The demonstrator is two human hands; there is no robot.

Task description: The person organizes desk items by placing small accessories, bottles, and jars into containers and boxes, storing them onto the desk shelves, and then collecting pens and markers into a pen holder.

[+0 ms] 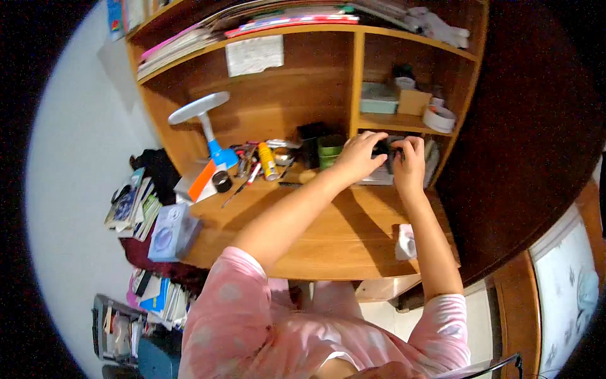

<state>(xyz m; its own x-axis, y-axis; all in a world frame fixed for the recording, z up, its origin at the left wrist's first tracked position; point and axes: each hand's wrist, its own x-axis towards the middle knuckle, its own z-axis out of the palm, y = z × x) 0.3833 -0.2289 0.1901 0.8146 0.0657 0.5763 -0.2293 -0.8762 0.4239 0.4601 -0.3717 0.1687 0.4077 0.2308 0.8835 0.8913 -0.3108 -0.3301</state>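
Observation:
Both my hands reach forward to the lower right compartment of the wooden desk hutch. Between the curved fingers and thumb of my left hand [363, 156] is a small black object [380, 149], too blurred to name. Beside it, my right hand [410, 162] has its fingers bent down and pressed together near the same dark thing. What the right fingers grip is mostly hidden. A green container [329, 150] stands just left of my left hand, with a black box [310, 142] behind it. Below my hands, pale flat items [379, 177] lie in the compartment.
A desk lamp [210, 136], a yellow bottle [267, 162] and scattered pens cover the back left. A crumpled white cloth or tissue [405, 242] lies by my right forearm. Above my hands, a shelf holds a white tape roll [439, 119]. A box [170, 232] sits at the left edge.

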